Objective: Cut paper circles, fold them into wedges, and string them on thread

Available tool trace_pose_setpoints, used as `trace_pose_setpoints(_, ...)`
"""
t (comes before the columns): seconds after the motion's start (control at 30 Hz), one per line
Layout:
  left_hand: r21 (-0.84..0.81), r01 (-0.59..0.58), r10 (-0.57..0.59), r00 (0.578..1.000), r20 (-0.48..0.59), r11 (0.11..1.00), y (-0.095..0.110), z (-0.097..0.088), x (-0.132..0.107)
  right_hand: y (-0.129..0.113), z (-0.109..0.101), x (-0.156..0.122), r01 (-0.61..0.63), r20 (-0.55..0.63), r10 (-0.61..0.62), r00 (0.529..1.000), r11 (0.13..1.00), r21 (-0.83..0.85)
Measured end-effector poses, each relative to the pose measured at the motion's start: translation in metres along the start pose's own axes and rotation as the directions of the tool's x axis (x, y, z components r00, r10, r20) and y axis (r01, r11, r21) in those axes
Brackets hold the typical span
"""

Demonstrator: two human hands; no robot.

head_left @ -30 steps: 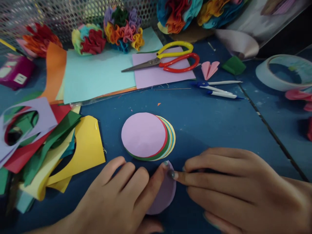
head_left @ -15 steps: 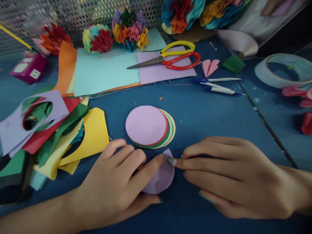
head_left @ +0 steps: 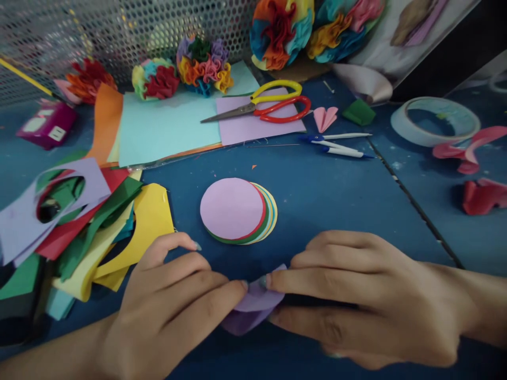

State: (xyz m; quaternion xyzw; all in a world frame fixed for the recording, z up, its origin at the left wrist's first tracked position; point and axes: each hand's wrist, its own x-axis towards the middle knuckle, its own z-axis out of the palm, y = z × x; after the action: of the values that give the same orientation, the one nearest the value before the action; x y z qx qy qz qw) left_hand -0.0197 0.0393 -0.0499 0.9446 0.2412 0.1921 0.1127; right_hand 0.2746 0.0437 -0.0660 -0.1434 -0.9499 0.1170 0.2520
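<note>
A purple paper circle (head_left: 253, 311), partly folded, is pinched between both hands near the bottom middle of the head view. My left hand (head_left: 178, 306) has its index fingertip on the left part of the fold, with its thumb hidden beneath. On the right edge, my right hand (head_left: 364, 295) presses with its index fingertip from above and the thumb below. Just beyond them lies a fanned stack of paper circles (head_left: 232, 208), purple on top, with red, green, blue and yellow edges showing.
Scissors (head_left: 253, 110) rest on paper sheets (head_left: 170, 126) at the back. Paper offcuts (head_left: 154, 216) lie left, a compass (head_left: 340, 145) and a tape roll (head_left: 435, 140) right. Ruffled paper flowers (head_left: 206, 66) stand along a perforated metal panel (head_left: 119, 31).
The purple circle, flatter before, is now bent up into a fold. My right thumb has come in under its edge, and both hands have closed further on it.
</note>
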Motion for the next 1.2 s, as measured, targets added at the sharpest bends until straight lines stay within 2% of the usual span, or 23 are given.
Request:
trace_pose_setpoints(0.13, -0.020, 0.023, -0.023, 0.999, -0.025, 1.000, -0.008, -0.007, -0.003, 0.000, 0.000, 0.001, 0.026, -0.040, -0.026, 0.999, 1.000, -0.014)
trace_pose_setpoints(0.2, -0.019, 0.020, -0.021, 0.998, -0.053, 1.000, -0.007, -0.006, -0.002, -0.001, 0.000, 0.000, 0.041, -0.026, -0.041, 0.999, 0.999, -0.011)
trace_pose_setpoints(0.33, 0.006, 0.021, -0.021, 0.994, -0.104, 1.000, -0.003, -0.002, 0.003, -0.004, 0.003, -0.001, 0.024, -0.074, -0.022, 0.997, 0.999, 0.032)
trace_pose_setpoints(0.53, -0.060, 0.147, -0.155, 0.977, -0.148, 0.987, 0.000, 0.007, 0.004, -0.003, 0.004, 0.003, -0.009, -0.038, 0.009, 0.999, 1.000, -0.013)
trace_pose_setpoints(0.73, -0.023, 0.042, -0.046, 0.978, -0.203, 0.999, -0.002, 0.008, 0.004, -0.004, 0.004, 0.005, -0.030, -0.048, 0.029, 0.998, 0.999, -0.036)
trace_pose_setpoints(0.8, -0.022, 0.037, -0.041, 0.973, -0.226, 0.999, -0.004, 0.008, 0.005, -0.005, 0.004, 0.005, -0.050, -0.062, 0.048, 0.997, 0.998, -0.040)
trace_pose_setpoints(0.93, -0.006, 0.003, -0.004, 0.982, -0.191, 1.000, -0.006, 0.006, 0.006, -0.005, 0.003, 0.004, -0.097, -0.042, 0.096, 0.994, 0.995, -0.030)
trace_pose_setpoints(1.07, 0.013, 0.003, -0.001, 0.984, -0.178, 1.000, -0.007, 0.003, 0.008, -0.003, 0.002, 0.003, -0.161, -0.011, 0.163, 0.987, 0.983, 0.088)
trace_pose_setpoints(1.2, -0.013, 0.043, -0.044, 0.980, -0.193, 0.999, -0.008, 0.004, 0.009, 0.001, 0.001, 0.004, -0.218, -0.086, 0.262, 0.961, 0.913, 0.345)
